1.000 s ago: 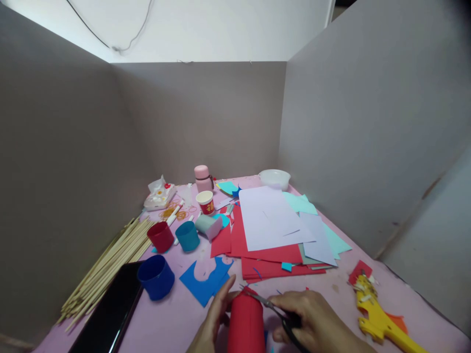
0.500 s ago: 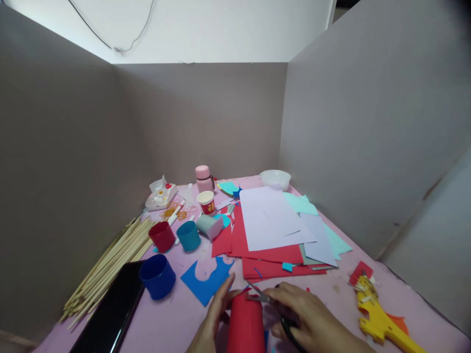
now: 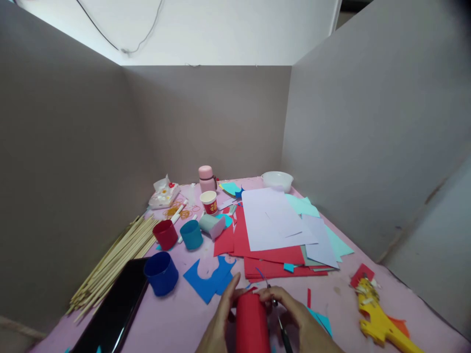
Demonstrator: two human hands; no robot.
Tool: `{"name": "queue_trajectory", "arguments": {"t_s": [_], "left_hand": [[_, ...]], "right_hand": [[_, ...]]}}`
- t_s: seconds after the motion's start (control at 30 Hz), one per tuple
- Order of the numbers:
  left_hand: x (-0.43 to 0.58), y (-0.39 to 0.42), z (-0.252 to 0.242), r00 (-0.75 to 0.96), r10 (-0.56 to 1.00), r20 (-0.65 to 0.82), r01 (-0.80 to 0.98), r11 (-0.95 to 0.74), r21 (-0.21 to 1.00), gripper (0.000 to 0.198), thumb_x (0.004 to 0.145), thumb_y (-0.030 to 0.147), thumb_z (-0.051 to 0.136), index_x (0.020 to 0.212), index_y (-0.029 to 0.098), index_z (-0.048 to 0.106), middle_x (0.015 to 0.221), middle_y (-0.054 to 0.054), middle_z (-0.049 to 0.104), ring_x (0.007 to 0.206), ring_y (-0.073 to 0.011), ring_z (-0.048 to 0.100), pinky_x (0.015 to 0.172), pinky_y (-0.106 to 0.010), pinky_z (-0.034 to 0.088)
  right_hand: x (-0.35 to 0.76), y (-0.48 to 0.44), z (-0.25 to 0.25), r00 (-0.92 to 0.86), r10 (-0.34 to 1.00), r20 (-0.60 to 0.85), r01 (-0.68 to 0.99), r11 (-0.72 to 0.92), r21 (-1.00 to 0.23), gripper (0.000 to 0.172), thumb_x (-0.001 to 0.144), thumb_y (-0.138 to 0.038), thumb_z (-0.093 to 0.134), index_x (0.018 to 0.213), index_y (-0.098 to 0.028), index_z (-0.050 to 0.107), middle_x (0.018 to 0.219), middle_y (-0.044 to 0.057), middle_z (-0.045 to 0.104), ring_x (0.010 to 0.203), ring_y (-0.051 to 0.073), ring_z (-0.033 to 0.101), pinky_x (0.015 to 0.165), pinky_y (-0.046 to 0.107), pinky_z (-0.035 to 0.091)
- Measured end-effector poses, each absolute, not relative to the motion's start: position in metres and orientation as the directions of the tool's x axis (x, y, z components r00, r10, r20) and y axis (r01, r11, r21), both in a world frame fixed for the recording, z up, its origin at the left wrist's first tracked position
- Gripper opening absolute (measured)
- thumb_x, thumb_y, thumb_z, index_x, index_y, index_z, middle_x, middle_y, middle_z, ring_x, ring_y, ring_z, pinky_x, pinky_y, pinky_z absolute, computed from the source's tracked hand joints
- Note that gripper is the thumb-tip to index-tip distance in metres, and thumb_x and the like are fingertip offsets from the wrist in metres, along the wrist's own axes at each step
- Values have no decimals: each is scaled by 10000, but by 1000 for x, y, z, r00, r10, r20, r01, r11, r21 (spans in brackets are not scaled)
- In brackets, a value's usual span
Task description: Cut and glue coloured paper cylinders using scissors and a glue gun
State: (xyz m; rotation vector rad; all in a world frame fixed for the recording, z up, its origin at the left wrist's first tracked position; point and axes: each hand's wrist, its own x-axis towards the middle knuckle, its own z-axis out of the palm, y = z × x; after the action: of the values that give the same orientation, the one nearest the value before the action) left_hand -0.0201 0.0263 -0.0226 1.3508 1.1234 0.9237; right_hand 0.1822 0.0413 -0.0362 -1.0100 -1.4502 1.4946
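Observation:
A red paper tube (image 3: 252, 323) stands in front of me at the table's near edge, its lower end out of frame. My left hand (image 3: 222, 316) is curved around its left side, with the fingers partly hidden behind it. My right hand (image 3: 290, 314) is closed, its fingertips touching the tube's upper right rim. Scissors (image 3: 282, 329) with dark handles stay in that hand, beside the tube; part of them is hidden by the fingers. Beyond the tube lies cut blue paper (image 3: 208, 282). A small red strip (image 3: 309, 297) rests right of the right hand.
Blue (image 3: 161, 274), teal (image 3: 191, 235) and red (image 3: 165, 235) paper rings stand left, near a black phone-like slab (image 3: 119, 309) and wooden sticks (image 3: 114, 264). Red sheets (image 3: 265, 271) and white paper (image 3: 272, 225) lie ahead. A yellow glue gun (image 3: 380, 321) is right.
The scissors have swung away from the tube's top edge, and my right fingers have come onto the rim. The view has shifted slightly, and teal paper now shows beside the right hand.

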Motion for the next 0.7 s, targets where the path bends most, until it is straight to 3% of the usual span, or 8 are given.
{"name": "queue_trajectory", "arguments": {"t_s": [0.13,0.27,0.4,0.53,0.6,0.7], "left_hand": [[-14,42,-33,209,976,-56,-4,58,998,1049,514,635,726,1402,240,333,1330,-156,519,1261,-418,416,983,-485,383],[-1,50,-42,105,976,-191,-262,213,941,956,654,723,543,1419,252,216,1414,-159,419,1304,-361,399,1026,-457,352],[4,41,-42,210,977,-37,-425,125,897,1182,422,658,772,1393,266,224,1372,-162,439,1313,-381,377,1046,-447,336],[-2,37,-35,249,968,14,-398,90,913,1161,387,598,826,1363,282,283,1359,-158,457,1279,-387,409,1015,-460,358],[-9,39,-32,265,964,30,-328,61,943,1160,374,607,823,1359,282,303,1334,-157,484,1250,-399,432,988,-470,369],[-19,41,-33,325,941,92,-209,-23,978,1075,495,609,772,1396,298,274,1355,-142,477,1238,-389,437,977,-471,350]], "right_hand": [[181,45,-42,-312,949,36,-45,23,-999,791,337,-767,681,929,-252,583,905,36,549,539,123,412,513,266,406],[184,43,-43,-298,950,97,-70,79,-994,832,402,-734,734,1051,-252,537,989,53,527,621,148,468,601,280,431],[185,39,-37,-299,948,106,-123,72,-990,787,510,-730,699,1111,-255,520,1021,67,554,663,168,522,649,298,450],[194,44,-19,-231,969,91,104,118,-988,552,753,-550,603,1203,-236,540,1102,113,600,882,252,582,738,335,471],[202,48,-9,-273,957,94,298,177,-938,502,739,-418,655,1196,-222,581,1135,119,616,999,284,565,842,365,442],[214,50,0,-373,923,90,450,265,-853,499,694,-328,692,1177,-228,616,1106,94,645,971,277,578,834,356,437]]}}
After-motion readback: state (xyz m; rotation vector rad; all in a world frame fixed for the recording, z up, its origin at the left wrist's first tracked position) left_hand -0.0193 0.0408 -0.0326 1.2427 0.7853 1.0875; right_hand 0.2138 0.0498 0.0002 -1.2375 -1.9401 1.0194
